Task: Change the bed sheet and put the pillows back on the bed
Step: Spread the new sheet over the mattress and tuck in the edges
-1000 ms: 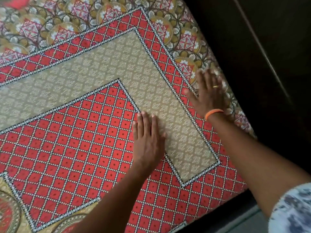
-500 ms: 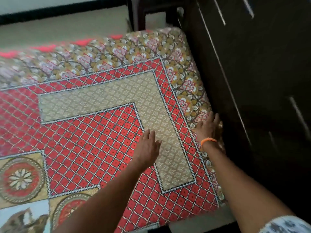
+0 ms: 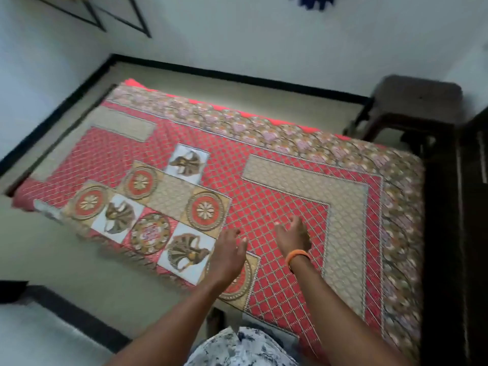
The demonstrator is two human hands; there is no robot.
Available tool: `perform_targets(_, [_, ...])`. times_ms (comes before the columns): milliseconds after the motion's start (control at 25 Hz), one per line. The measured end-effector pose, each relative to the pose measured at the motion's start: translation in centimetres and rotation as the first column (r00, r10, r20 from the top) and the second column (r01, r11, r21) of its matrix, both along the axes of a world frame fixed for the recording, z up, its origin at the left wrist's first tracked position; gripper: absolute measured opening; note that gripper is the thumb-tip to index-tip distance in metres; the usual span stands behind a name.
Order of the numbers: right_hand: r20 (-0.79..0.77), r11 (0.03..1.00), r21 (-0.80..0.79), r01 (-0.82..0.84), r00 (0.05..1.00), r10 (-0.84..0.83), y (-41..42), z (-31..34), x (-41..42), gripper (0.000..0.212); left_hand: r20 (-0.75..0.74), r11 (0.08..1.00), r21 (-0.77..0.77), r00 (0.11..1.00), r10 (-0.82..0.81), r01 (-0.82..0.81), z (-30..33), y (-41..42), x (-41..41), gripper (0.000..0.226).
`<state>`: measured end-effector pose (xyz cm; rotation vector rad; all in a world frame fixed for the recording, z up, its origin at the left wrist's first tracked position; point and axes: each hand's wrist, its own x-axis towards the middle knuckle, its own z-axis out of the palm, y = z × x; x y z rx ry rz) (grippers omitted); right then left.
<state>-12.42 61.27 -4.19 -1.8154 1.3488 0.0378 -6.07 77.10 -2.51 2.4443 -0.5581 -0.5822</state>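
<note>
A red and beige patterned bed sheet [image 3: 264,186] lies spread over the low mattress, with round medallions and white picture squares at its left part. My left hand [image 3: 227,256] hovers over the near edge of the sheet, fingers relaxed and slightly curled, holding nothing. My right hand [image 3: 293,237], with an orange band at the wrist, rests flat on the red lattice part of the sheet. No pillow is in view. The frame is blurred by motion.
A dark stool [image 3: 412,107] stands at the far right corner of the bed. A dark wardrobe [image 3: 472,207] runs along the right side. Beige floor with a black border [image 3: 66,273] surrounds the mattress; white walls [image 3: 237,35] stand behind.
My view has pulled back and swung left, showing the whole bed. Both hands have moved left, away from the right edge of the sheet, toward its middle.
</note>
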Motion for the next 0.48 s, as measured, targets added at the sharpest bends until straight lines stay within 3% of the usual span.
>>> perform_targets(160, [0.081, 0.989, 0.102, -0.102, 0.992, 0.094, 6.8, 3.4, 6.0, 0.048, -0.072, 0.934, -0.052, 0.934, 0.351, -0.355, 2.3, 8.4, 4.6, 0.034])
perform_targets(480, [0.168, 0.963, 0.147, -0.225, 0.965, 0.2, 24.2, 6.3, 16.8, 0.045, -0.19, 0.781, -0.124, 0.787, 0.587, -0.612, 3.0, 25.9, 11.3, 0.032])
